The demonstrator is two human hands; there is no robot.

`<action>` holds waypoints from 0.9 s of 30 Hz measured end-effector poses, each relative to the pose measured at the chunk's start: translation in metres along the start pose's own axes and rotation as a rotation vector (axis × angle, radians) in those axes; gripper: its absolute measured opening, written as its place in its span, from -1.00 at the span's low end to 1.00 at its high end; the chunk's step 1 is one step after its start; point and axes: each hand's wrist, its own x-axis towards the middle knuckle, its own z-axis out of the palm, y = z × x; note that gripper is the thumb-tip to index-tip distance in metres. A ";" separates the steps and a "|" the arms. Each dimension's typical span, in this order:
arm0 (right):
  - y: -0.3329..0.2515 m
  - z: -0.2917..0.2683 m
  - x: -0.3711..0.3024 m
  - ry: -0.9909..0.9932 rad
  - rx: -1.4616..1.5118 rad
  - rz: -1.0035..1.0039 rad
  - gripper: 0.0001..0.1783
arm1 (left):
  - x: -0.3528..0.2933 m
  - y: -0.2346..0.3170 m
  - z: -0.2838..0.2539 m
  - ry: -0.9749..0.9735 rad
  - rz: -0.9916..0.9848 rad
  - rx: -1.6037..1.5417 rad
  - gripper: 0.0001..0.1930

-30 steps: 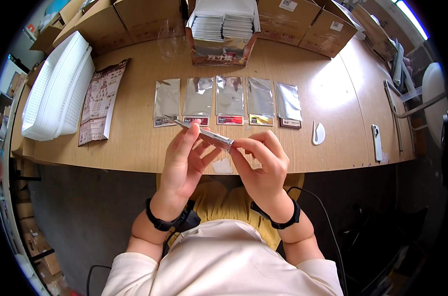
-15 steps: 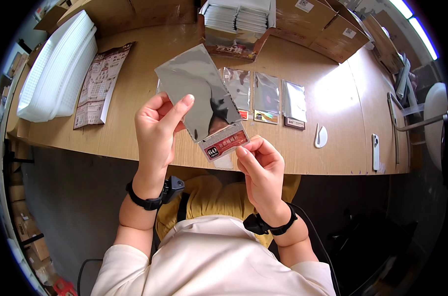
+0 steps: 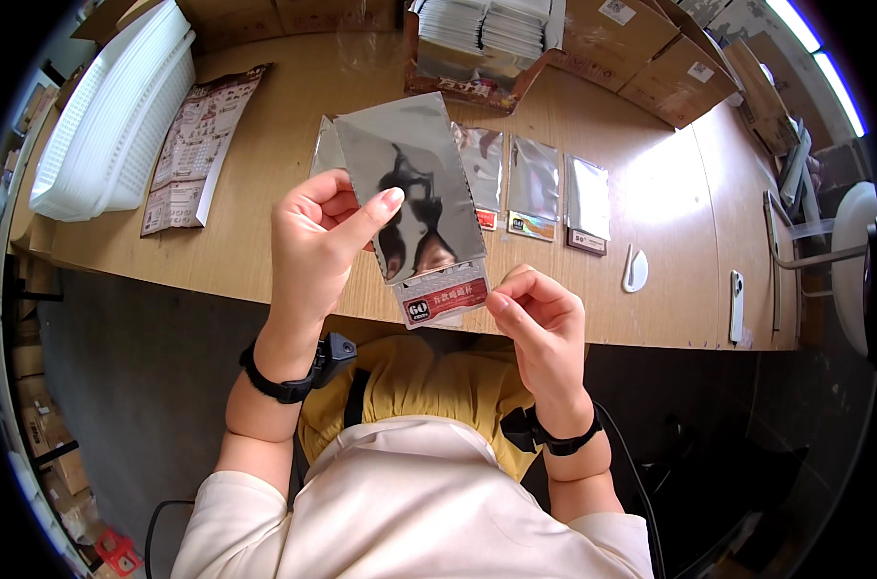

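Upright over the table's near edge, a silver foil pouch (image 3: 414,193) is gripped by my left hand (image 3: 322,227), its thumb flat on the shiny front and the fingers behind. A red-and-white printed card (image 3: 445,297) shows below the pouch's lower end; whether it sits in the pouch or behind it I cannot tell. My right hand (image 3: 544,323) pinches the card's right edge between thumb and forefinger. Behind the pouch lie a partly hidden clear sleeve (image 3: 326,150) and three packets in a row: the left one (image 3: 484,164), the middle one (image 3: 534,179) and the right one (image 3: 588,198).
An opened carton (image 3: 467,87) of stacked silver pouches stands at the back. White plastic baskets (image 3: 110,125) and a printed sheet (image 3: 202,150) are at the left. To the right lie a white teardrop-shaped tool (image 3: 635,272), a phone (image 3: 737,307) and a metal stand (image 3: 815,259). Cardboard boxes (image 3: 641,63) line the back.
The pouch and card have turned from a slant to nearly upright. My right hand has shifted a little right and down, staying at the card's edge. The left hand keeps its grip.
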 end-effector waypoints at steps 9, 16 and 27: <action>0.008 -0.001 -0.001 0.072 0.073 0.037 -0.91 | 0.000 -0.012 -0.004 0.009 -0.028 0.039 -0.89; -0.034 -0.013 0.015 -0.084 -0.454 -0.013 -0.75 | -0.003 -0.004 -0.004 -0.105 -0.066 0.074 -0.90; -0.057 -0.031 0.026 -0.405 -0.830 0.138 -0.65 | -0.055 -0.026 0.006 -0.434 0.164 0.432 -0.83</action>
